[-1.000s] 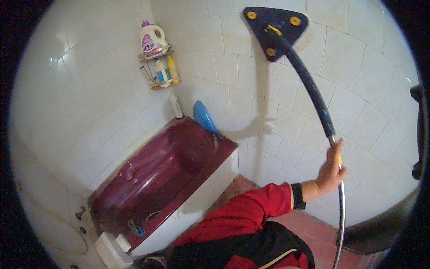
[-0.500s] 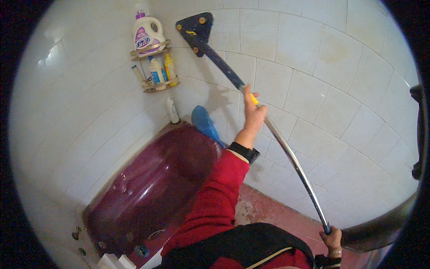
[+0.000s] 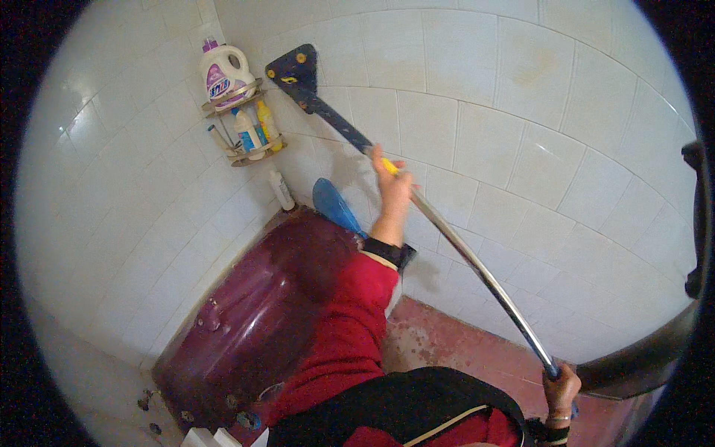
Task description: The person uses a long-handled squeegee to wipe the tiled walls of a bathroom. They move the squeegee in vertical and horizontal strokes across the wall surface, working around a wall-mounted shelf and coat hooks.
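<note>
A triangular mop (image 3: 477, 261) with a long shiny metal pole slants across the view, from the upper left to the lower right. Its dark, flat triangular head (image 3: 293, 77) is up by the tiled wall near the corner; whether it touches the tiles I cannot tell. My left hand (image 3: 393, 192) is closed around the upper pole, at a yellow part below the dark neck. Down at the lower right, my right hand (image 3: 562, 389) grips the pole's bottom end. The wall behind the mop has pale tiles (image 3: 536, 97) with some yellowish stains.
Left of the mop head, a corner rack (image 3: 257, 154) carries a white detergent jug (image 3: 226, 74) and several smaller bottles. A white bottle (image 3: 281, 190) stands on the corner of the dark red bathtub (image 3: 238, 298). Beside it leans a blue plastic item (image 3: 335, 206). Reddish floor (image 3: 454, 343) lies below.
The view has shifted a little. My left hand and the mop head have moved slightly left in the picture, and the head sits lower. Both hands keep their hold on the pole.
</note>
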Tool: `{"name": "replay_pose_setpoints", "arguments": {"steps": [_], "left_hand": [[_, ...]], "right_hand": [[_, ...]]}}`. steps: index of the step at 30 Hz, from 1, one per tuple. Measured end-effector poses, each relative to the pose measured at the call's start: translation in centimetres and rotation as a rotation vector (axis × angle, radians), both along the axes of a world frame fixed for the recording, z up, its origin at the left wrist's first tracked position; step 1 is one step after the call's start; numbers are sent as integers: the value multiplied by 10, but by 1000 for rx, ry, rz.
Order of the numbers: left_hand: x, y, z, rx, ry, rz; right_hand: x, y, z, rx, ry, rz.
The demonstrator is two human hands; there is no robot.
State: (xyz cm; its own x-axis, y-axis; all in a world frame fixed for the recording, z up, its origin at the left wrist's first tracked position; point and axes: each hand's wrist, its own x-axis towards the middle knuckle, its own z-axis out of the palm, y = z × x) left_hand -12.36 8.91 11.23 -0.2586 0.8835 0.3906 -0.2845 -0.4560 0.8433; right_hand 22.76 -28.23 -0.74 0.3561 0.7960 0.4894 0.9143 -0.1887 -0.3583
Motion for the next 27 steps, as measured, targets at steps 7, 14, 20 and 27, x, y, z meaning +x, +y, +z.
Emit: {"name": "replay_pose_setpoints", "arguments": {"steps": [7,14,20,27], "left_hand": [[183,-128,-33,152,92,-197],[341,-280,-67,175,244,-477],[337,-300,-89,257,361,-516],[247,-181,-60,196,328,-293]], "right_hand": [[107,-131,-28,-405,360,-104],[148,-192,-26,-539,518,-368],[117,-214,-52,-455,300,-440],[87,-79,-18,-255,106,-222]]}}
